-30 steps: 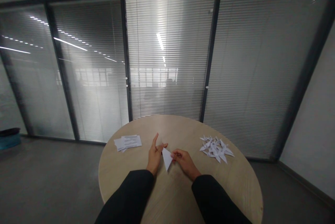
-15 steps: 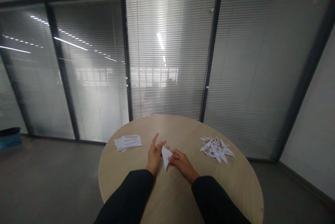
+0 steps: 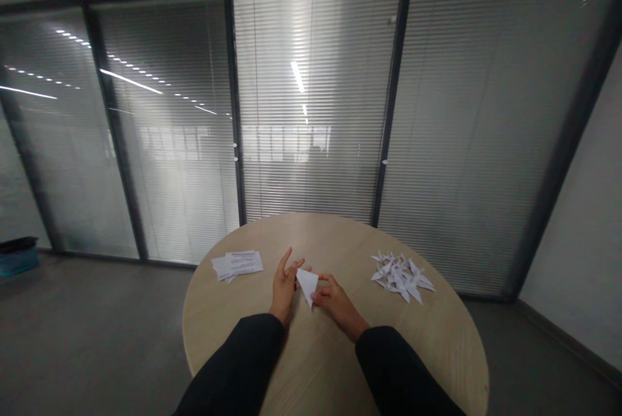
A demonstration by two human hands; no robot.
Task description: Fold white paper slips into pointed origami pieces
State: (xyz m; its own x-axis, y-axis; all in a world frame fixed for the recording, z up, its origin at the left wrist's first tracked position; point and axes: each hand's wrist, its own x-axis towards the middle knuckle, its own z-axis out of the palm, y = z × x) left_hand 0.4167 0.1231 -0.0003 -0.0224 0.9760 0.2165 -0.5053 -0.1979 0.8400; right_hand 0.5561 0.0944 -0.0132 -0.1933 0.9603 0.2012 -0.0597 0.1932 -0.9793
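Compared with the frame from a second before, you'd shifted the white, triangular piece of folded paper [image 3: 307, 285] a little to the left and farther from you, and turned it slightly so its short upper edge sloped less. Your right thumb had also changed its spot, sitting lower along the paper's right side instead of up by the corner. The stack of flat white printed paper slips [image 3: 245, 263] and the heap of spiky white folded paper pieces [image 3: 402, 278] looked just the same as before.

Your right hand [image 3: 337, 304] was mostly curled in, gripping the triangle at its right side, with the thumb low on the edge and a finger up by the top right corner. Your left hand [image 3: 283, 288] was partly open, one finger sticking up and others reaching to the triangle's upper left corner. Couldn't tell if that one was actually pinching it or only steadying it, since some of the fingers were hidden.

So the triangle was right between your two hands, point toward you, over the middle of the round, pale wooden tabletop [image 3: 318, 364]. The slips were off past your left hand, the spiky heap well apart on the far side of your right.
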